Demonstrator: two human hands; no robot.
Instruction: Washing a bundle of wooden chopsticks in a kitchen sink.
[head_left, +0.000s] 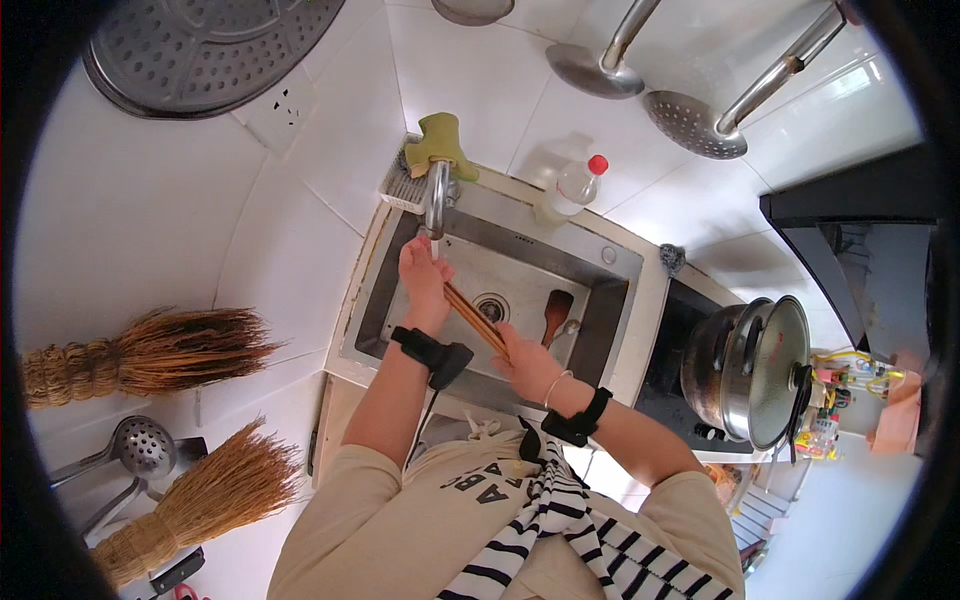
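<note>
Over the stainless steel sink (607, 315), both my hands are on a bundle of wooden chopsticks (475, 319) held at a slant. My left hand (424, 281) has its fingers curled at the upper end, right below the faucet (437, 199), and hides the chopstick tips. A thin stream of water (435, 250) runs from the spout onto that hand. The lower end is gripped by my right hand (529, 364), above the front part of the basin. On the sink floor, right of the drain (492, 307), lie a wooden spatula (557, 309) and a metal spoon (571, 328).
A green cloth (441, 139) drapes the faucet beside a white plastic basket (403, 184). Behind the sink stands a red-capped bottle (576, 184). A lidded steel pot (739, 375) sits on the black cooktop at right. Straw brushes (195, 352) hang at left, a ladle (596, 71) and skimmer (694, 124) above.
</note>
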